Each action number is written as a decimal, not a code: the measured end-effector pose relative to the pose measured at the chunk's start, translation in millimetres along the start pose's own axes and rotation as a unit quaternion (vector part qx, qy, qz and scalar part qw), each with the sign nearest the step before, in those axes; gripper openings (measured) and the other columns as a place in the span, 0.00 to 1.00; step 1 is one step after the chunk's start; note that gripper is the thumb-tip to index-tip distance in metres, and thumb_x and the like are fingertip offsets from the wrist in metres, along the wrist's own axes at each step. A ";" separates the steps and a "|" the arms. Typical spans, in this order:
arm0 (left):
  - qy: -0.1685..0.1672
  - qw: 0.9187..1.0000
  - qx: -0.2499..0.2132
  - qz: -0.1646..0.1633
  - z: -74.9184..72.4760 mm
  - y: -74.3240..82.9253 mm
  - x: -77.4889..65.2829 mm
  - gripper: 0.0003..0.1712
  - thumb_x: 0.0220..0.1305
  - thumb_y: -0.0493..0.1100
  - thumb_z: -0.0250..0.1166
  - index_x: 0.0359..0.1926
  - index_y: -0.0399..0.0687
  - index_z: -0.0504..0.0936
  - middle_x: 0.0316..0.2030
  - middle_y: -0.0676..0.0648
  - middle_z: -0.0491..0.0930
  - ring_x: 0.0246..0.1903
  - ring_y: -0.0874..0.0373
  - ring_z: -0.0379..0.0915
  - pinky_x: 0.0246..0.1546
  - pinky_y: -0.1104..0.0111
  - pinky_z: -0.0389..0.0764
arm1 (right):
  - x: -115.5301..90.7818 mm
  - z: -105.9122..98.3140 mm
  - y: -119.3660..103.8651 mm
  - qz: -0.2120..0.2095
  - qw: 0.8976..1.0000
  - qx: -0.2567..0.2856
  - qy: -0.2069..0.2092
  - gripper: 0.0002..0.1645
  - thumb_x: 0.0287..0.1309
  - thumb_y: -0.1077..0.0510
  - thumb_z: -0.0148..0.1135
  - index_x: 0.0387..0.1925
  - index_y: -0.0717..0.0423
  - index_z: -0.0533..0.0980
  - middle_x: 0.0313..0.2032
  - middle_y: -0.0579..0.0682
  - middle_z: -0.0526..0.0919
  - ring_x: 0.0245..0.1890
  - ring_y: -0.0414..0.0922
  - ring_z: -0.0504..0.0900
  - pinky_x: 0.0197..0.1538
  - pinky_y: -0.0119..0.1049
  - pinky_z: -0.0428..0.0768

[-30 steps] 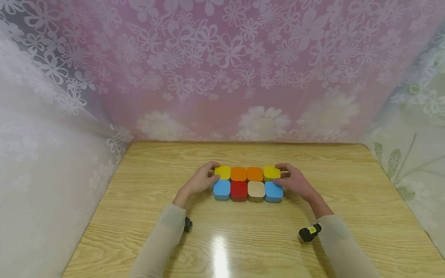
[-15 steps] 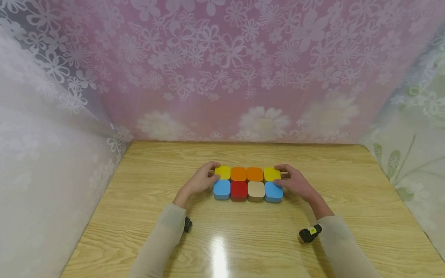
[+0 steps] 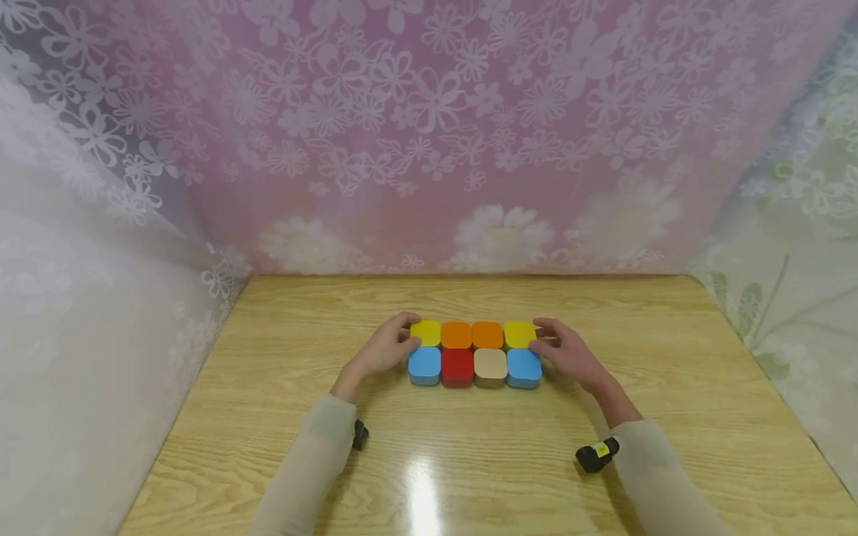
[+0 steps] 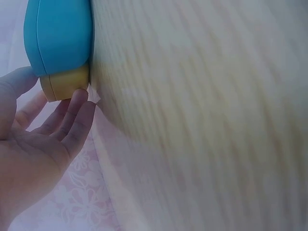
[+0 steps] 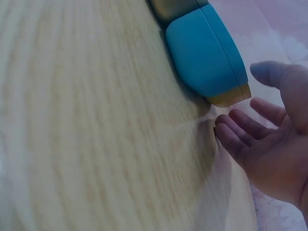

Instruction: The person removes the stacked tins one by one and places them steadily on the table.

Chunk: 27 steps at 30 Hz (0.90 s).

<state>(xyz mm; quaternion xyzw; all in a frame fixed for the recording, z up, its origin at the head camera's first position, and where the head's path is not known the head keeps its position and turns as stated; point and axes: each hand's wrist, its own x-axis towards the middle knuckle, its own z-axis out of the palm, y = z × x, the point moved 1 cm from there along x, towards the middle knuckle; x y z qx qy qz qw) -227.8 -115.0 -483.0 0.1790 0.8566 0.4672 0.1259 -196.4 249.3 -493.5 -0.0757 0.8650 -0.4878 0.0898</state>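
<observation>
Several small rounded-square boxes stand in two rows in the head view, a seam round the side of each one seen up close. The far row runs left yellow box (image 3: 426,333), orange box (image 3: 456,335), second orange box (image 3: 487,334), right yellow box (image 3: 520,334). In the near row are a blue box (image 3: 424,361), a red box (image 3: 457,365), a beige box (image 3: 491,364) and another blue box (image 3: 524,364). My left hand (image 3: 389,346) holds the left yellow box between thumb and fingers. Beside the right yellow box, my right hand (image 5: 274,149) has loosely bent fingers, with a gap showing at the box.
The boxes stand on a wood-grain table (image 3: 323,485). A pink floral curtain (image 3: 432,142) hangs behind its far edge, with pale cloth (image 3: 98,335) at the left. Each forearm wears a small black camera (image 3: 597,455).
My right hand has eased slightly rightward off the right yellow box, and its fingers have loosened. My left hand stays at the left yellow box. The boxes keep their arrangement; the head view shifts slightly.
</observation>
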 end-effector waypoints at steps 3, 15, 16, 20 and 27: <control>0.002 1.000 0.000 0.000 -0.4 0.5 -0.5 0.27 0.74 0.42 0.58 0.70 0.43 0.66 0.65 0.42 0.69 0.60 0.44 0.71 0.58 0.54 0.77 | -1.3 0.1 0.7 0.010 1.000 0.005 0.007 0.34 0.74 0.48 0.53 0.71 0.63 0.60 0.63 0.67 0.70 0.60 0.62 0.72 0.58 0.53 0.78; 0.009 1.000 0.005 -0.009 -0.9 2.2 1.0 0.27 0.74 0.42 0.58 0.70 0.43 0.66 0.65 0.43 0.69 0.58 0.47 0.72 0.59 0.56 0.77 | 0.2 3.9 -1.9 0.013 1.000 0.015 0.013 0.35 0.73 0.48 0.55 0.70 0.64 0.61 0.62 0.68 0.71 0.58 0.60 0.74 0.56 0.46 0.80; 0.010 1.000 0.005 -0.011 -0.9 2.6 0.5 0.27 0.74 0.42 0.58 0.71 0.43 0.66 0.66 0.43 0.69 0.58 0.47 0.72 0.59 0.56 0.77 | 0.6 4.6 -1.9 0.015 1.000 0.018 0.014 0.35 0.72 0.49 0.55 0.70 0.64 0.60 0.61 0.67 0.71 0.58 0.60 0.74 0.55 0.45 0.80; 0.011 1.000 0.007 -0.012 1.3 2.2 -1.5 0.28 0.74 0.42 0.57 0.71 0.43 0.65 0.66 0.44 0.69 0.58 0.47 0.71 0.58 0.55 0.77 | -2.9 7.2 -1.8 0.019 0.999 0.025 0.017 0.35 0.72 0.50 0.57 0.71 0.63 0.59 0.61 0.67 0.71 0.57 0.60 0.74 0.52 0.42 0.82; 0.017 1.000 0.021 -0.003 3.9 3.7 -8.8 0.30 0.75 0.44 0.56 0.72 0.41 0.62 0.67 0.40 0.66 0.58 0.47 0.72 0.59 0.55 0.76 | -13.6 11.5 -19.5 0.013 0.999 -0.010 0.044 0.36 0.73 0.52 0.53 0.73 0.67 0.55 0.66 0.70 0.63 0.63 0.65 0.67 0.63 0.59 0.72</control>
